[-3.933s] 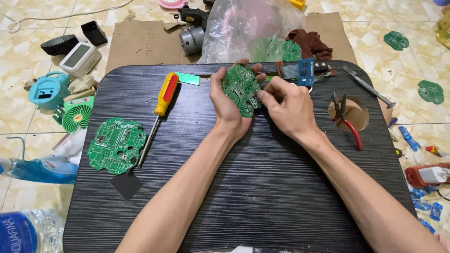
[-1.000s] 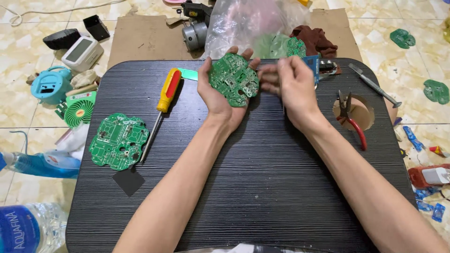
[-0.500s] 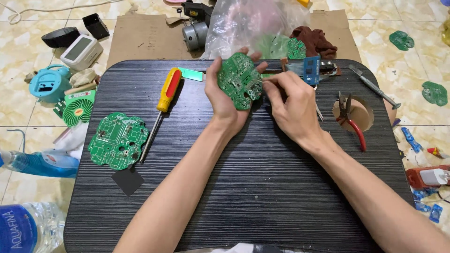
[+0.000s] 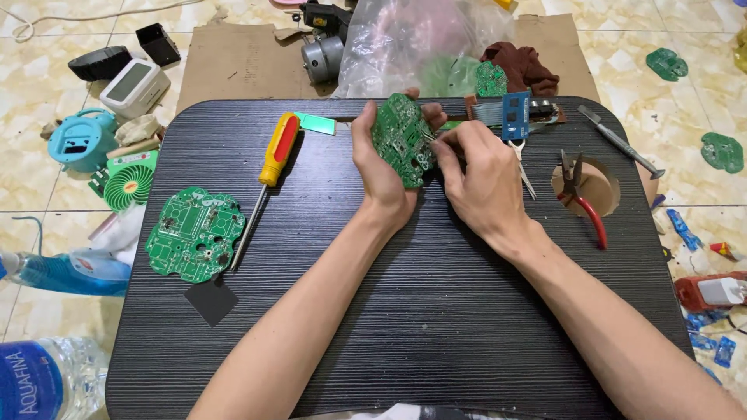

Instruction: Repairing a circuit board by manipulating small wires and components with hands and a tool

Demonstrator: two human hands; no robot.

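Round green circuit board (image 4: 401, 140) (solder-dotted, tilted) in left hand (image 4: 383, 175)

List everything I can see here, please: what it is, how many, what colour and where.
circuit board: one, green, held upright in the left hand
second circuit board: one, green, flat at the tray's left
screwdriver: one, yellow and red handle, beside that board
pliers: one, red handles, over the tray's round hole
tray table: one, black, under everything
plastic bag: one, clear, behind the tray
small fan: one, green, on the floor at left
water bottle: one, clear with blue label, bottom left
left hand: grips the board
right hand: fingertips at the board's edge
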